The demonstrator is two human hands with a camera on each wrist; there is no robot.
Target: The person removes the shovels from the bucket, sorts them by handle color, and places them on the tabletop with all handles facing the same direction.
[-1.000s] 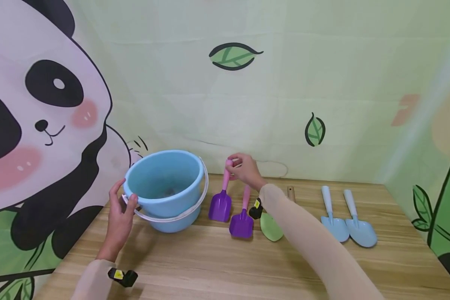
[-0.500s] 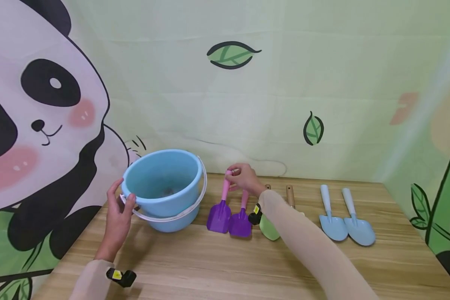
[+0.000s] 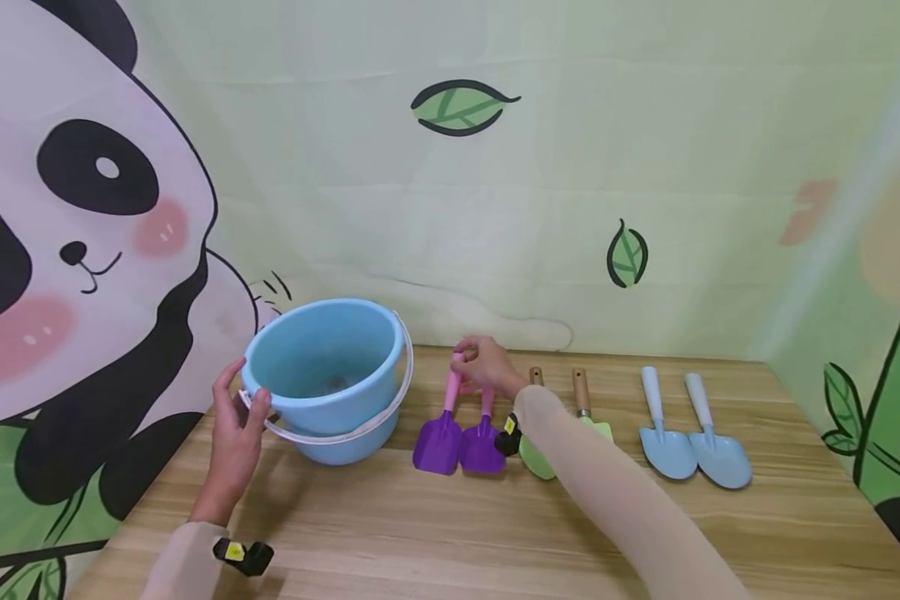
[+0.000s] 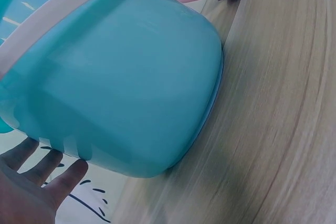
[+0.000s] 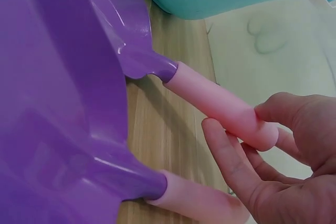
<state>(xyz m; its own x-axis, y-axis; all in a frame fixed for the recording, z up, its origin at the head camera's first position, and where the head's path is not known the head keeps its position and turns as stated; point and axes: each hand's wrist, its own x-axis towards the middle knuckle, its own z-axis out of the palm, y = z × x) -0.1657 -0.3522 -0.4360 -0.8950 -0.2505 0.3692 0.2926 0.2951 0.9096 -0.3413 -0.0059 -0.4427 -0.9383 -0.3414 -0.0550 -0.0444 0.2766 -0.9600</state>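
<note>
A light blue bucket with a white handle stands at the left of the wooden table. My left hand touches its near left side with spread, mostly straight fingers, the fingertips on the bucket wall in the left wrist view. My right hand pinches the end of the pink handle of a purple toy shovel between thumb and fingers. That shovel's blade is low by the table, its handle tilted up. Right beside it lies a second purple shovel, also pink-handled, partly behind my right hand.
Two green trowels with wooden handles lie right of the purple shovels, partly hidden by my right sleeve. Farther right are two light blue trowels. A pale green printed cloth hangs behind the table.
My right hand has lowered the purple shovel toward the table and the near edge, bringing its blade level beside the second one. My left hand stays at the bucket.
</note>
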